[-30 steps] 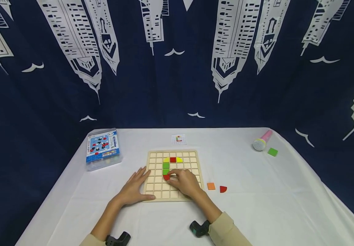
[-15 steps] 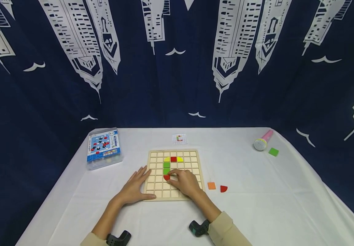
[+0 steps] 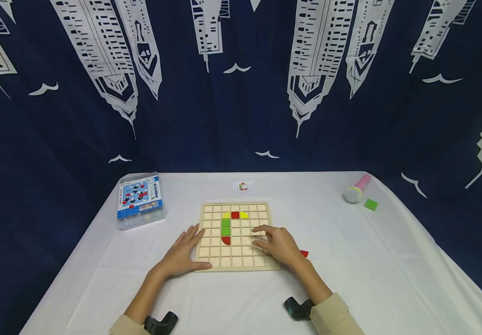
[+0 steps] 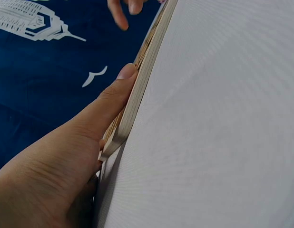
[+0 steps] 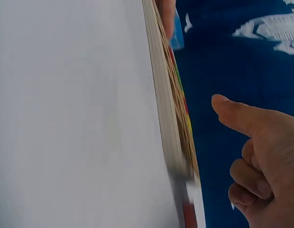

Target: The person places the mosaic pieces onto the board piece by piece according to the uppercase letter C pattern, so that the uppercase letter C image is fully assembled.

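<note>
A wooden grid board (image 3: 241,264) lies on the table with a row of yellow (image 3: 226,215), red square (image 3: 235,215) and yellow (image 3: 244,215) tiles. Below run two green tiles (image 3: 226,227) and a red quarter-circle tile (image 3: 226,240). My left hand (image 3: 182,253) rests at the board's left side, fingers spread over the edge; its thumb (image 4: 111,97) lies along the front rim. Over the board's right part hovers my right hand (image 3: 280,244), thumb and index apart with nothing between them, other fingers bent. Behind it a red quarter-circle piece (image 3: 305,253) shows partly; the orange square is hidden.
A small pattern card (image 3: 243,187) lies beyond the board. At the back left is a clear box with a blue label (image 3: 140,200). A pink toy microphone (image 3: 355,190) and a green tile (image 3: 371,204) lie at the right. White cloth (image 3: 370,279) covers the table.
My right hand has lifted off the red quarter-circle tile on the board and moved right, now covering the orange square. The left hand has stayed in place.
</note>
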